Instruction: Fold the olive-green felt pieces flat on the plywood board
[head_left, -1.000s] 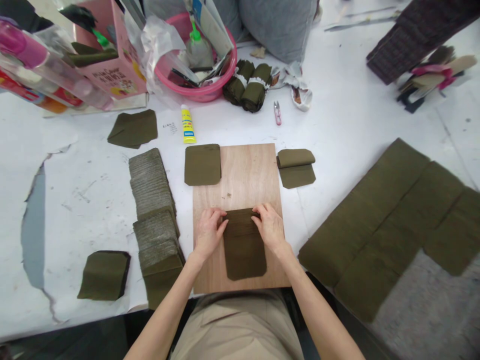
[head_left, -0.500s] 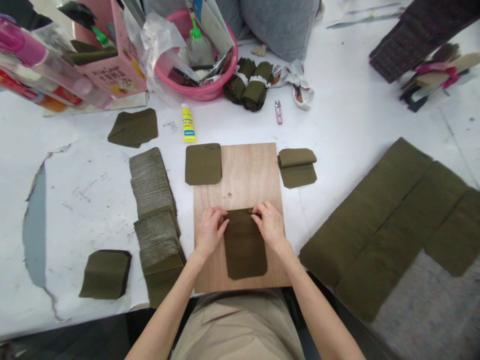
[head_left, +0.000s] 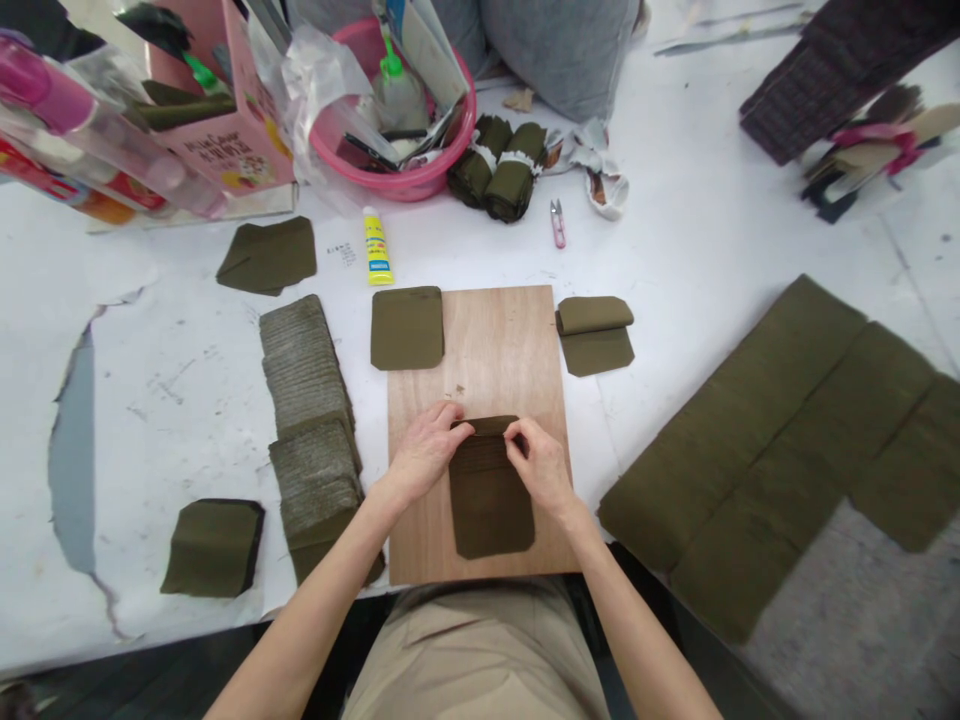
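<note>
A dark olive fabric piece (head_left: 493, 510) with trimmed lower corners lies on the plywood board (head_left: 499, 340), and its top edge is raised in a narrow fold. My left hand (head_left: 429, 445) pinches the fold's left end between thumb and fingers. At the other end, my right hand (head_left: 538, 460) grips the fold with thumb and fingertips. A square olive fabric piece (head_left: 407, 328) overlaps the board's upper left corner. Beside the upper right edge rests a folded olive piece (head_left: 596, 336).
To the left are a fanned row of fabric pieces (head_left: 304, 370) and a small stack (head_left: 212, 547). Large olive panels (head_left: 780, 450) spread at right. Behind the board lie a yellow tube (head_left: 377, 247), thread snips (head_left: 557, 224), rolled fabric bundles (head_left: 516, 172) and a pink basin (head_left: 420, 180).
My left hand has shifted slightly right and up along the top edge. The top edge of the fabric now stands up as a fold between both hands.
</note>
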